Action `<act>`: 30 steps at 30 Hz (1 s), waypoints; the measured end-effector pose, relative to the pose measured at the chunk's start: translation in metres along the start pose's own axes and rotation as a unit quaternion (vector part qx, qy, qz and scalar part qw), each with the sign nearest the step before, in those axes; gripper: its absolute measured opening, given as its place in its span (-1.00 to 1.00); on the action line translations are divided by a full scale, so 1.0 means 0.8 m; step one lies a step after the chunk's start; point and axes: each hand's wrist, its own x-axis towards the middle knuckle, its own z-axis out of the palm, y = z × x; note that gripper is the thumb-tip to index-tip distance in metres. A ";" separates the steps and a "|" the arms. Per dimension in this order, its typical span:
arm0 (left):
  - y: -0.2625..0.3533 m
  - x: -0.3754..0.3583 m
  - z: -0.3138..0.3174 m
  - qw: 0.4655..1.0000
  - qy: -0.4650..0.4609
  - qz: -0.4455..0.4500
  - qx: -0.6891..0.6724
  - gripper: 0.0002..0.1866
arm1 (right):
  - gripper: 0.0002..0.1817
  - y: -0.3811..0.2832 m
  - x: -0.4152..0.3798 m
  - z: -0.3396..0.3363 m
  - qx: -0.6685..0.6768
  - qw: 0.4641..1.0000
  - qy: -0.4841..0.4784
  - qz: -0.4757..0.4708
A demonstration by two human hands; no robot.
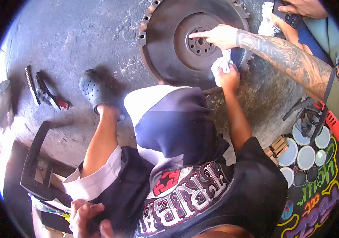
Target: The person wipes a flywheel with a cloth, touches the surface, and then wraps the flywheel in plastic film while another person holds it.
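My right hand (229,79) is closed round a crumpled white cloth (222,68) at the lower right rim of a large round metal disc (161,49), which has a toothed edge and a ring of holes at its centre. Low on the left, my left hand (84,218) is beside my dark shorts, fingers apart and nothing seen in it. A co-worker's tattooed arm (288,59) reaches in from the right, and that person's hand (219,36) points an index finger at the disc's hub.
A brush (31,85) and a dark tool (46,92) lie on the floor (66,47) at the left. My clog (94,88) stands nearby. A co-worker's other hand (306,7) holds a dark phone at the top right. Several round lids (306,156) are at the right.
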 end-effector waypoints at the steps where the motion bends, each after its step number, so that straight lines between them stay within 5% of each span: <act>1: 0.002 -0.001 0.000 1.000 0.000 -0.001 0.001 -0.43 | -0.51 0.001 -0.008 0.013 -0.020 1.000 0.002 0.000; 3: 0.004 0.003 0.001 1.000 -0.003 -0.003 0.002 -0.43 | -0.56 -0.014 -0.017 0.013 -0.024 0.999 -0.015 -0.016; 7: 0.008 0.006 0.005 1.000 0.000 -0.005 -0.002 -0.42 | -0.65 -0.035 -0.012 0.049 0.098 0.971 0.045 -0.214; 10: 0.009 0.005 0.005 1.000 0.022 0.019 -0.009 -0.41 | -0.68 -0.077 -0.019 0.040 -0.066 0.961 0.093 -0.252; 13: 0.025 0.011 0.002 0.998 -0.008 -0.048 0.026 -0.41 | -0.73 -0.069 -0.019 0.046 0.009 0.963 0.026 -0.268; 14: 0.043 0.019 0.016 0.995 0.015 -0.098 0.024 -0.41 | -0.76 -0.035 -0.009 0.080 0.009 0.921 0.013 -0.389; 15: 0.052 0.025 0.025 0.992 0.026 -0.122 0.023 -0.41 | -0.76 -0.050 -0.019 0.057 0.009 0.921 0.012 -0.388; 18: 0.055 0.027 0.035 0.987 0.061 -0.147 0.026 -0.40 | -0.69 -0.071 -0.056 -0.006 -0.062 0.943 -0.243 -0.217; 22: -0.008 -0.022 -0.005 0.994 0.075 -0.075 0.010 -0.40 | -0.69 -0.043 -0.079 -0.010 -0.026 0.944 -0.267 -0.192; 25: -0.005 -0.016 -0.003 0.995 0.063 -0.069 0.013 -0.39 | -0.64 -0.024 -0.086 0.004 -0.005 0.935 -0.250 -0.250; 27: -0.004 -0.012 0.000 0.996 0.066 -0.052 0.004 -0.40 | -0.60 -0.026 -0.090 0.014 0.066 0.973 -0.161 -0.149; 29: -0.003 -0.009 0.004 0.997 0.066 -0.037 -0.004 -0.40 | -0.60 -0.034 -0.061 0.015 0.069 0.985 -0.034 -0.155; 30: -0.003 -0.008 0.006 0.997 0.067 -0.031 -0.008 -0.40 | -0.63 -0.030 -0.040 0.031 0.130 0.989 0.038 -0.066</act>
